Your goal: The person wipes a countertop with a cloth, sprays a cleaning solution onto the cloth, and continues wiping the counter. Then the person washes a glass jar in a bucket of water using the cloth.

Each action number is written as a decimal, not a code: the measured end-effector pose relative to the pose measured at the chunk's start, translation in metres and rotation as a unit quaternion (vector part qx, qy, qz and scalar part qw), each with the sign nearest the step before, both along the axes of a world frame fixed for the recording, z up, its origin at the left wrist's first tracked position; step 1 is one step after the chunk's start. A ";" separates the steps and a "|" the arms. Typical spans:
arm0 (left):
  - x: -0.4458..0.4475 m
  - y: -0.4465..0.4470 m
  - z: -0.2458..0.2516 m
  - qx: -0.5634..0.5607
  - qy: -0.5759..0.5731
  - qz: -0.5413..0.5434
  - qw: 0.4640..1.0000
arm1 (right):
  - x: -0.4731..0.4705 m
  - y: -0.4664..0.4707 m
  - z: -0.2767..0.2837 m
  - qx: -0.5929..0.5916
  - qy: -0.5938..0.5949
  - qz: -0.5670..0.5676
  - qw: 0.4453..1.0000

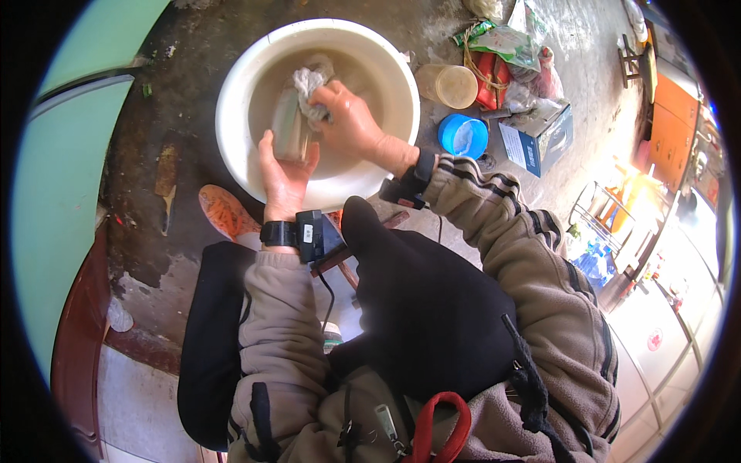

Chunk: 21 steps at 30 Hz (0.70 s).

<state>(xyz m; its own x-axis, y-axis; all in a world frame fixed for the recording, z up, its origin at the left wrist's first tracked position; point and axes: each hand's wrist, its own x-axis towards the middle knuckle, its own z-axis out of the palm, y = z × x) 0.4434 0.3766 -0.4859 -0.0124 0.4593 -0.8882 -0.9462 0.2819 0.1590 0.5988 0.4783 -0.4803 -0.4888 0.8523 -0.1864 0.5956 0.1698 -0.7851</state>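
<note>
A round white plastic basin [234,124] holds cloudy brownish water, and both hands are inside its rim. My left hand [288,179] grips the near end of a clear, box-like container [288,124], which is tilted and seems partly in the water. My right hand [350,118] clutches a wet, greyish-white cloth [310,81] against the container's right side and far end. The fingertips of my right hand are partly hidden by the cloth. Water blurs the container's far part, so its exact kind is unclear.
Right of the basin stand a translucent plastic jar [448,85], a blue plastic tub [463,136] and a dark printed box [541,136]. Plastic bags [512,46] and a red bag [492,78] lie beyond. A brush or scraper [168,191] lies left. My orange-patterned shoe [226,211] is near the rim.
</note>
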 end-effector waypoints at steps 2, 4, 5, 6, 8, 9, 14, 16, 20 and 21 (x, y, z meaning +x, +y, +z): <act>0.002 0.001 0.002 0.028 -0.012 -0.004 1.000 | -0.001 0.018 -0.011 -0.037 -0.027 -0.049 0.998; 0.003 0.000 0.003 0.015 -0.017 -0.004 1.000 | -0.001 0.032 -0.016 -0.086 -0.029 -0.081 0.993; 0.003 0.000 0.002 0.033 -0.018 0.005 0.999 | -0.001 0.034 -0.015 -0.168 -0.063 -0.107 0.978; 0.002 0.000 0.002 0.029 -0.017 0.013 0.999 | -0.001 0.031 -0.012 -0.106 -0.029 -0.065 0.992; 0.001 -0.003 0.001 0.031 -0.020 0.017 0.999 | -0.002 0.007 0.000 -0.052 -0.038 -0.012 0.998; 0.000 -0.004 -0.001 0.041 -0.023 0.013 0.999 | -0.005 -0.010 0.007 -0.026 -0.025 0.012 0.999; -0.001 -0.003 -0.002 0.025 -0.028 0.029 0.999 | -0.009 -0.008 0.004 -0.032 -0.008 0.030 0.999; -0.002 -0.002 -0.002 0.020 -0.030 0.041 0.999 | -0.014 0.021 -0.011 -0.031 -0.010 -0.024 0.999; -0.006 -0.005 -0.004 -0.018 -0.077 0.073 0.994 | -0.019 0.034 -0.015 -0.035 0.001 -0.046 0.998; -0.006 -0.009 -0.004 0.016 -0.073 0.068 0.995 | -0.019 0.022 -0.010 -0.056 -0.023 -0.034 0.998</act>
<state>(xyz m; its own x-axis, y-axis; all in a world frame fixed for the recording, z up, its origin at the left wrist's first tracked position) 0.4369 0.3671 -0.4901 0.0511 0.4907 -0.8698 -0.9889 0.1464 0.0245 0.5801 0.5001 -0.4900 -0.4189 0.8559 -0.3031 0.6387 0.0405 -0.7684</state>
